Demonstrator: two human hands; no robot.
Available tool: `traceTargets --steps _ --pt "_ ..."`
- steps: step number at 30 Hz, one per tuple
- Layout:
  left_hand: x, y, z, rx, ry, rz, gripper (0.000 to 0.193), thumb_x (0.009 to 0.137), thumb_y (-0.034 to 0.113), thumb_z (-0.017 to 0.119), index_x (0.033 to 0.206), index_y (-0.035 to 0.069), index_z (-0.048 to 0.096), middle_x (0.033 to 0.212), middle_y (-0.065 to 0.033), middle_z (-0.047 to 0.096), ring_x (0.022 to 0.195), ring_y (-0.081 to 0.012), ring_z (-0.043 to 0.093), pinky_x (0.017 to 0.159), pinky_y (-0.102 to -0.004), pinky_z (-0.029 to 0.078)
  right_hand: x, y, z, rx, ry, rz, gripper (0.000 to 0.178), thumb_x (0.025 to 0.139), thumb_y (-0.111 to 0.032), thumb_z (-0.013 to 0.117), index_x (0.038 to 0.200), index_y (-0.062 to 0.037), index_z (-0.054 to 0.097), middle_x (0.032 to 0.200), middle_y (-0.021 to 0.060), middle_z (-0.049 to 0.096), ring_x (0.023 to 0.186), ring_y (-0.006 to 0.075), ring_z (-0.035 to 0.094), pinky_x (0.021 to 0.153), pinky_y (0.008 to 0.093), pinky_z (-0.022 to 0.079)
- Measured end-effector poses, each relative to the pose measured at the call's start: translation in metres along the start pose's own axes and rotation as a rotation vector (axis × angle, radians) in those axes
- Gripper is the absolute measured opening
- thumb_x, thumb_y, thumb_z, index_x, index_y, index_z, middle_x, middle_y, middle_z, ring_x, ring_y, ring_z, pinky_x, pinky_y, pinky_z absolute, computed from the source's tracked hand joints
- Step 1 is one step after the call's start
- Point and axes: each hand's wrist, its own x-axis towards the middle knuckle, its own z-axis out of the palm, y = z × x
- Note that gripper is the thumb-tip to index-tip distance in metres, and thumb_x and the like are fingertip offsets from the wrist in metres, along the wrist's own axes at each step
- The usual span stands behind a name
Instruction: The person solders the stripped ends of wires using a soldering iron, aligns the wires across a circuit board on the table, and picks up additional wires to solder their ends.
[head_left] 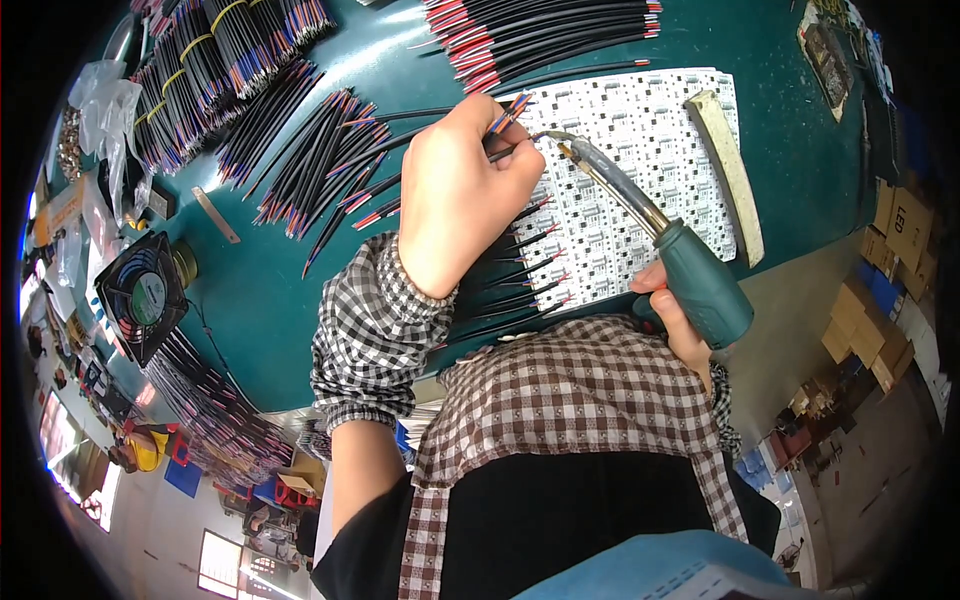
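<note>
My left hand (460,190) is closed on a thin black cable (500,153), pinched between thumb and forefinger at the edge of a white sheet of small circuit boards (640,235). Short orange and blue wire ends (512,112) stick up out of the same hand. In my right hand (682,325) is a soldering iron (705,285) with a green handle, its fingers wrapped round the grip. The iron's tip lies close to the pinched cable's end; whether they touch is too small to tell. Several black cables (515,275) run under my left wrist to the sheet's left edge.
Loose black cables (320,150) lie left of the sheet, with tied bundles (200,75) behind. More red-ended cables (540,40) are at the back. A pale bar (727,180) rests on the sheet's right side. A small fan (145,297) stands at the table's left edge.
</note>
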Motion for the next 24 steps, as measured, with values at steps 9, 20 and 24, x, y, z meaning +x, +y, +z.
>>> traceTargets --steps 9,20,24 --pt "0.000 0.001 0.001 0.007 0.005 0.000 0.014 0.072 0.009 0.066 0.077 -0.003 0.060 0.070 -0.0166 0.067 0.064 -0.0327 0.067 0.059 -0.0364 0.052 -0.003 0.003 -0.006 -0.180 -0.023 0.003 0.036 0.077 -0.002 0.077 0.108 0.0068 0.061 0.082 0.0086 0.070 0.077 0.0140 0.066 0.068 0.0265 0.052" --pt "0.000 0.000 0.000 0.011 0.017 0.013 0.015 0.072 0.010 0.066 0.078 -0.003 0.060 0.071 -0.0171 0.067 0.065 -0.0328 0.067 0.060 -0.0371 0.052 0.000 -0.019 0.000 -0.021 -0.057 0.131 0.043 0.096 -0.031 0.054 0.121 0.0044 0.050 0.118 0.0216 0.057 0.103 0.0287 0.062 0.088 0.0398 0.052" --pt "-0.005 -0.006 0.009 -0.034 0.065 0.028 0.015 0.072 0.008 0.066 0.077 -0.002 0.057 0.068 -0.0156 0.065 0.060 -0.0315 0.066 0.058 -0.0359 0.051 -0.012 0.008 -0.014 -0.058 -0.093 0.020 0.042 0.095 -0.030 0.055 0.119 0.0041 0.052 0.114 0.0197 0.057 0.104 0.0285 0.061 0.087 0.0397 0.052"
